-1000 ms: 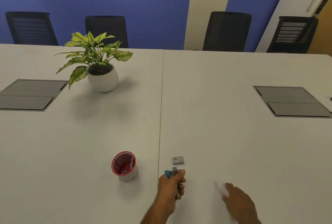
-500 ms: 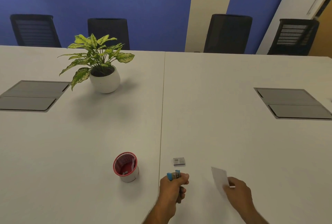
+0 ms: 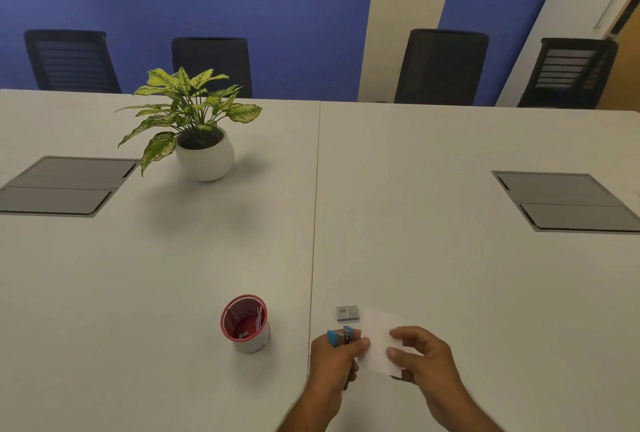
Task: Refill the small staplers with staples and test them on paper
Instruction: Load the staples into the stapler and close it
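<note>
My left hand (image 3: pixel 334 360) grips a small blue stapler (image 3: pixel 340 335) near the table's front edge; only its front end sticks out above my fingers. My right hand (image 3: pixel 420 360) holds a small white slip of paper (image 3: pixel 379 341) just right of the stapler, its left edge close to the stapler's mouth. A small grey box of staples (image 3: pixel 347 313) lies on the table right behind the stapler. A red-rimmed cup (image 3: pixel 245 323) with small items inside stands to the left.
A potted plant (image 3: pixel 204 140) in a white pot stands at the back left. Grey cable hatches are set into the white table (image 3: pixel 450 275) at the left (image 3: pixel 62 185) and right (image 3: pixel 568 203). Several black chairs line the far side.
My right hand has lifted the paper off the table and carried it left to the stapler. My left hand stays in place with the stapler.
</note>
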A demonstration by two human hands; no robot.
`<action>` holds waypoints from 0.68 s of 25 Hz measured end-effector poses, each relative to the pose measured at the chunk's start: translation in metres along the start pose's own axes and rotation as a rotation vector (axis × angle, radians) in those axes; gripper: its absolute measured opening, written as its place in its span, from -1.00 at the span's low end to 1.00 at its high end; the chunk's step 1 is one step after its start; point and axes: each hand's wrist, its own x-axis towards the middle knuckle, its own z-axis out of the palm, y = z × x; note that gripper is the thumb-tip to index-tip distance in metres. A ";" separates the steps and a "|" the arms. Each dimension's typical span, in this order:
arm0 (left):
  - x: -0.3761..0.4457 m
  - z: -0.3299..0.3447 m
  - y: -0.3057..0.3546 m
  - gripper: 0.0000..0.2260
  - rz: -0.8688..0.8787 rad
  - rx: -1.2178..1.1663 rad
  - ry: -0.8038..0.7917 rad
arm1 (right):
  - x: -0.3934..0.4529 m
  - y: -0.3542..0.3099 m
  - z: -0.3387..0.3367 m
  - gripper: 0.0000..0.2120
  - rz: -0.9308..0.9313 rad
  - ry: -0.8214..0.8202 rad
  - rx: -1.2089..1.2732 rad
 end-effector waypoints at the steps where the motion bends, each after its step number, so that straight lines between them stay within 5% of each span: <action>1: 0.000 -0.001 0.001 -0.81 0.014 0.006 -0.008 | -0.001 -0.001 0.000 -0.75 0.002 -0.021 -0.007; 17: 0.002 -0.008 0.016 -0.71 0.105 0.023 -0.132 | 0.007 -0.005 0.004 -0.57 -0.126 -0.059 -0.092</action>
